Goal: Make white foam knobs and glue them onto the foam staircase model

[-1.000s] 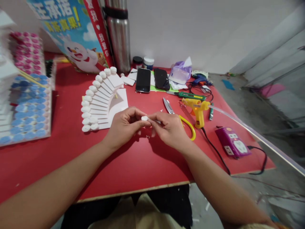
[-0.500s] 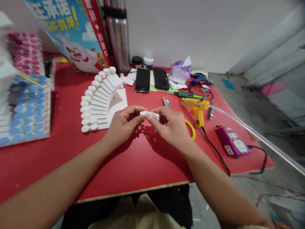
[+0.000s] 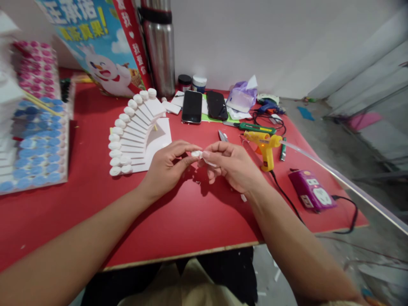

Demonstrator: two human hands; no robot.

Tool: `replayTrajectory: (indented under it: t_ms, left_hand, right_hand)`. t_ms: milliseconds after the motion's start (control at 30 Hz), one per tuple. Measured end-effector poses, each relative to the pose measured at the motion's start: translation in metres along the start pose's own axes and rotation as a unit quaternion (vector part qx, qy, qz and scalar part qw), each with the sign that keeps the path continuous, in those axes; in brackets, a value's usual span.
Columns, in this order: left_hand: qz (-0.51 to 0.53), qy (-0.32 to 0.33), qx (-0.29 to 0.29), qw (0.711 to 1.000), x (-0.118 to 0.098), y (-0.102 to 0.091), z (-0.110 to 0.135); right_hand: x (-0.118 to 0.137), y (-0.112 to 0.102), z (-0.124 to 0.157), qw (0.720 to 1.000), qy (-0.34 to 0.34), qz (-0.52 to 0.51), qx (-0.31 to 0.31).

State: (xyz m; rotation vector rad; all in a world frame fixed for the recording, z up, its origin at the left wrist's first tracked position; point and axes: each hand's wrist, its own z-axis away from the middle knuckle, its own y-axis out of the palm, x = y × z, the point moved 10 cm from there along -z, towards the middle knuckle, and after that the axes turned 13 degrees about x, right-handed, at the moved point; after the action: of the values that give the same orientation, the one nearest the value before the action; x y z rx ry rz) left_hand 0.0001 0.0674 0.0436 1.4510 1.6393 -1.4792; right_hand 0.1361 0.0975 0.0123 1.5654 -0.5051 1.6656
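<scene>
My left hand (image 3: 167, 163) and my right hand (image 3: 231, 163) meet above the red table (image 3: 178, 212), both pinching a small white foam piece (image 3: 198, 154) between their fingertips. The piece is mostly covered by my fingers. A white foam spiral staircase (image 3: 135, 131) with round white knobs along its outer edge stands just left of my left hand. A yellow glue gun (image 3: 264, 146) stands on the table right of my right hand, its light on.
Two phones (image 3: 204, 106), a steel flask (image 3: 159, 46), small jars, a green-handled tool (image 3: 255, 127), a purple power strip (image 3: 312, 196) with cables and a purple bag lie behind and to the right. Blue and pink foam models (image 3: 35, 127) stand left. The table edge is near my body.
My right hand has turned the white foam piece and closed more tightly round it, shifting slightly right and covering the yellow-handled scissors. The left hand has barely moved.
</scene>
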Motion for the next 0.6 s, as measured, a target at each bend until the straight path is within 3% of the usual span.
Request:
replayTrajectory:
  t_ms: [167,233,333,467,600]
  left_hand:
    - [0.122,-0.082,-0.009,0.989,0.019,0.005,0.003]
    - [0.171,-0.112,-0.008,0.979,0.024,0.009,0.004]
    - [0.219,-0.136,-0.009,0.966,0.028,0.013,0.006]
    - [0.25,-0.144,-0.003,0.958,0.029,0.015,0.006]
    - [0.247,-0.127,0.022,0.96,0.027,0.017,0.004]
  right_hand:
    - [0.02,0.0,0.009,0.976,-0.063,0.198,-0.065]
    - [0.031,0.001,0.014,0.947,-0.113,0.288,-0.09]
    - [0.045,0.009,0.021,0.881,-0.19,0.417,-0.117]
    - [0.05,0.022,0.026,0.829,-0.239,0.496,-0.102]
    - [0.052,0.029,0.028,0.813,-0.243,0.522,-0.089]
